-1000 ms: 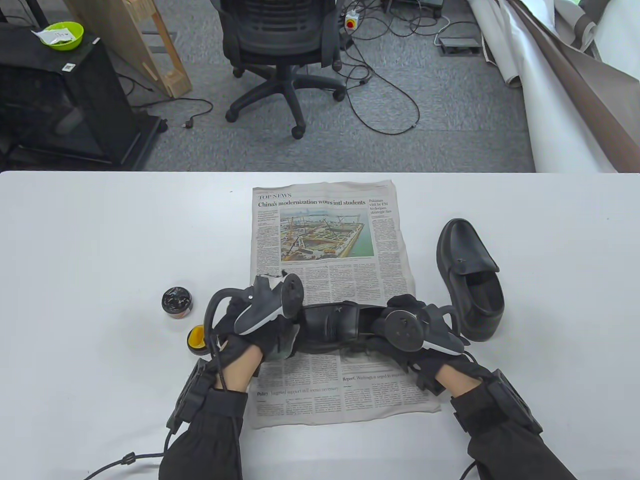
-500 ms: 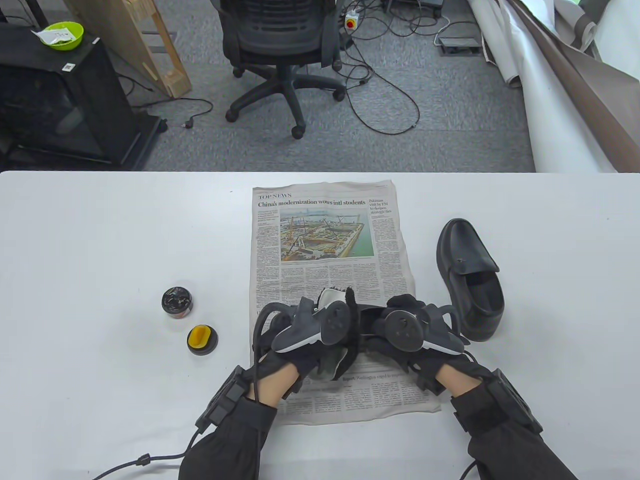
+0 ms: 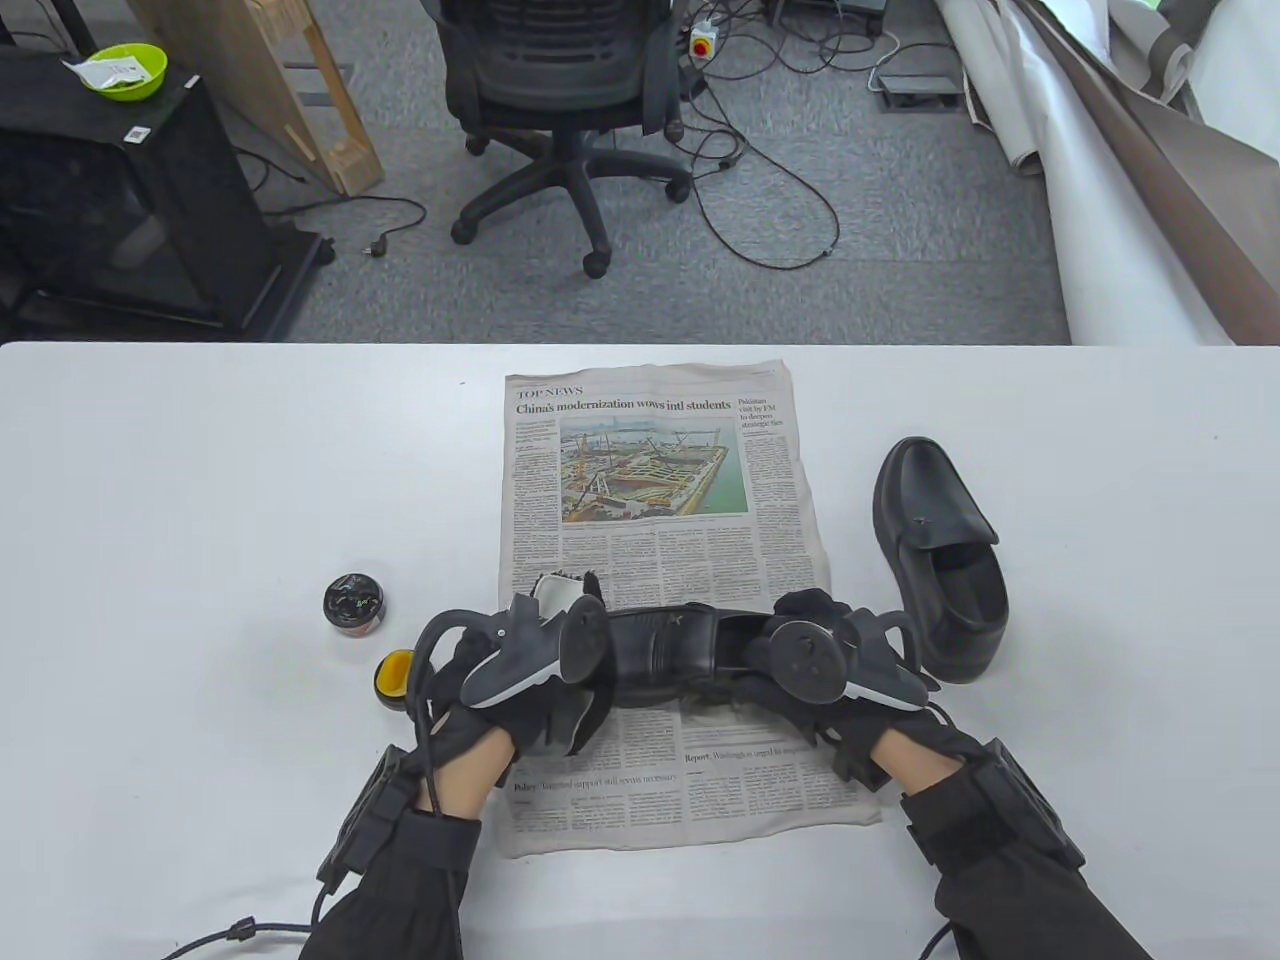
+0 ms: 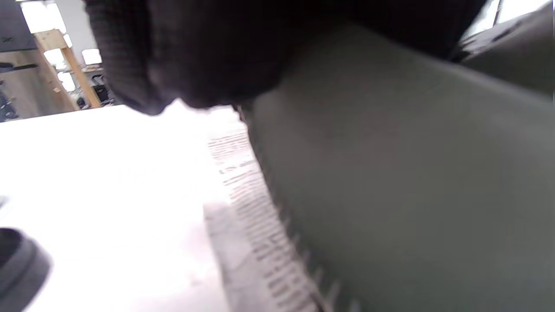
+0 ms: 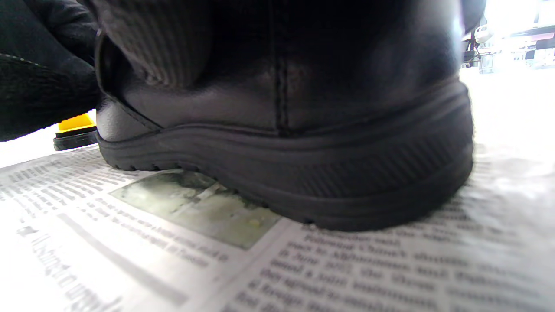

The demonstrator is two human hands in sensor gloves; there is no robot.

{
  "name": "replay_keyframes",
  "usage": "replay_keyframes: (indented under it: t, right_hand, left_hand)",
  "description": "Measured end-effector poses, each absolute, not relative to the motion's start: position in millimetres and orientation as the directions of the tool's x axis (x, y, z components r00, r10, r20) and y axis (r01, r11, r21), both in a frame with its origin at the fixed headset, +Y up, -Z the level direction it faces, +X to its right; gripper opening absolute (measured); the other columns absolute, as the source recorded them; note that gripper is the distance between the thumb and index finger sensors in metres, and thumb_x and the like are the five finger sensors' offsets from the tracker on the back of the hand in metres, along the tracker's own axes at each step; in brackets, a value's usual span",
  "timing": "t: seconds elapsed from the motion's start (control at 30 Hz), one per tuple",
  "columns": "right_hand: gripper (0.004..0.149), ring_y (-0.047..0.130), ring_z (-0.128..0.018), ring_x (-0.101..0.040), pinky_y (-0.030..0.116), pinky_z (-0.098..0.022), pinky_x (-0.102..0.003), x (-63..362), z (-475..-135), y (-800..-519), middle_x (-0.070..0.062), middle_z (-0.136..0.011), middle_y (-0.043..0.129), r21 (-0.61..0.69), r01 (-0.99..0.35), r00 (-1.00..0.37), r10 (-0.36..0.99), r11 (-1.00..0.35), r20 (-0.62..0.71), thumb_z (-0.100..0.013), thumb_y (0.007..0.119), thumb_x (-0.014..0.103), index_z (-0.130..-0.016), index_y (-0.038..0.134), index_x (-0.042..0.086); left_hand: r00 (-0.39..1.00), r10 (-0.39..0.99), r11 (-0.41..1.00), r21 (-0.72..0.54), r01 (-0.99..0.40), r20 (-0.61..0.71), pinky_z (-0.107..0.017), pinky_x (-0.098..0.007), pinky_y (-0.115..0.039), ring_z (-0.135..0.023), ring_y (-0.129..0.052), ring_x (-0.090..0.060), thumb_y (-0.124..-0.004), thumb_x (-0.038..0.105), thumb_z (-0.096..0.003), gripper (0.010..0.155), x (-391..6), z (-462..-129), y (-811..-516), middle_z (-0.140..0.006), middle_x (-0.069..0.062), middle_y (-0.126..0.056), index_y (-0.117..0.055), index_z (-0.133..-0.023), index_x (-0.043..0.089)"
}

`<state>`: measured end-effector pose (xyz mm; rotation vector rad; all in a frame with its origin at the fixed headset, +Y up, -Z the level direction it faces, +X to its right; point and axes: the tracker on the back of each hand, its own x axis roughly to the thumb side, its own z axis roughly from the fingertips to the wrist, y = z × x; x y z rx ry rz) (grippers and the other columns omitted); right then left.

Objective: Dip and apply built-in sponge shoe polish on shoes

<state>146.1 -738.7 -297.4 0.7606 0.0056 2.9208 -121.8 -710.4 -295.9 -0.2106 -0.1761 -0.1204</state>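
Note:
A black leather shoe (image 3: 665, 650) lies sideways on the newspaper (image 3: 650, 470), toe pointing left. My right hand (image 3: 790, 640) grips its heel end; the right wrist view shows the heel (image 5: 286, 130) resting on the paper. My left hand (image 3: 570, 700) is at the toe and holds a grey cloth (image 3: 572, 722), which fills the left wrist view (image 4: 390, 173). The open polish tin (image 3: 354, 603) stands to the left. Its lid with the yellow sponge (image 3: 392, 677) lies just left of my left hand, partly hidden by it.
A second black shoe (image 3: 940, 560) stands on the table right of the newspaper, close to my right hand. Beyond the table's far edge are an office chair (image 3: 560, 80) and cables on the floor.
My left hand swept right along the shoe with the cloth, then came back left to the toe. The right hand and the shoe stayed where they were.

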Motion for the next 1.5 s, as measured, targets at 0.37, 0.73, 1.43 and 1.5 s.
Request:
replay_keyframes:
  t: [0.37, 0.73, 1.43, 1.5]
  right_hand:
    - [0.04, 0.066, -0.089, -0.034, 0.062, -0.07, -0.056, 146, -298, -739, 0.006, -0.074, 0.091, 0.037, -0.121, -0.864, 0.124, -0.992, 0.487, -0.036, 0.076, 0.058, -0.065, 0.089, 0.033]
    - [0.041, 0.066, -0.089, -0.035, 0.062, -0.07, -0.056, 146, -298, -739, 0.006, -0.074, 0.092, 0.033, -0.122, -0.862, 0.122, -0.992, 0.493, -0.036, 0.076, 0.058, -0.065, 0.089, 0.033]
    - [0.04, 0.066, -0.089, -0.034, 0.062, -0.07, -0.055, 146, -298, -739, 0.006, -0.074, 0.092, 0.036, -0.121, -0.864, 0.123, -0.992, 0.488, -0.036, 0.076, 0.058, -0.065, 0.089, 0.033]
    - [0.04, 0.066, -0.089, -0.034, 0.062, -0.07, -0.055, 146, -298, -739, 0.006, -0.074, 0.092, 0.037, -0.121, -0.865, 0.123, -0.992, 0.487, -0.036, 0.076, 0.058, -0.065, 0.089, 0.033]
  left_hand:
    - [0.951, 0.125, 0.981, -0.177, -0.076, 0.284, -0.056, -0.044, -0.085, -0.023, -0.099, -0.008, -0.083, 0.051, -0.0412, 0.055, -41, -322, -682, -0.055, 0.007, -0.101, -0.074, -0.093, 0.037]
    - [0.972, -0.054, 0.928, -0.348, 0.134, 0.229, -0.057, -0.044, -0.085, -0.024, -0.099, -0.008, -0.081, 0.053, -0.0416, 0.054, -53, -345, -704, -0.054, 0.007, -0.101, -0.075, -0.093, 0.037]
    - [0.961, -0.129, 0.992, -0.027, 0.127, -0.245, -0.058, -0.044, -0.084, -0.029, -0.099, -0.007, -0.086, 0.052, -0.0413, 0.05, -259, -281, -649, -0.061, 0.008, -0.099, -0.082, -0.088, 0.033]
    - [0.95, -0.08, 0.997, -0.006, 0.082, -0.3, -0.059, -0.045, -0.084, -0.03, -0.099, -0.008, -0.087, 0.052, -0.0415, 0.049, -283, -274, -653, -0.061, 0.008, -0.099, -0.083, -0.086, 0.033]
